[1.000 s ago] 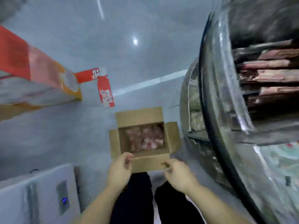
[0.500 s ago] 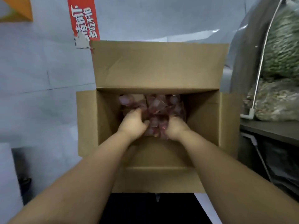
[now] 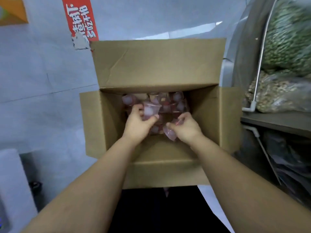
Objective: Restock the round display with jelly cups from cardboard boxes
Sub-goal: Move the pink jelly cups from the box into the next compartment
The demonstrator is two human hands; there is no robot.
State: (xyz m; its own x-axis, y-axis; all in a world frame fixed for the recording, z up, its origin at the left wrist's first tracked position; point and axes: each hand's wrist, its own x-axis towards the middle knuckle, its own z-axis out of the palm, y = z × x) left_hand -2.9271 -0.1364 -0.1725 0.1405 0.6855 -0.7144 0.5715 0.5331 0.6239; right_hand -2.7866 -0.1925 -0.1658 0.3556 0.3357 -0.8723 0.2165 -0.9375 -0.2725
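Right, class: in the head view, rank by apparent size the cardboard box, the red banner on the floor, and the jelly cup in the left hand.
1. cardboard box, largest by far.
2. red banner, partly cut off by the frame's top edge.
3. jelly cup, smallest, held in the left hand.

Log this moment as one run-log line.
stage: picking | left hand: grips jelly cups | right hand: grips jelly cups | site: cardboard box
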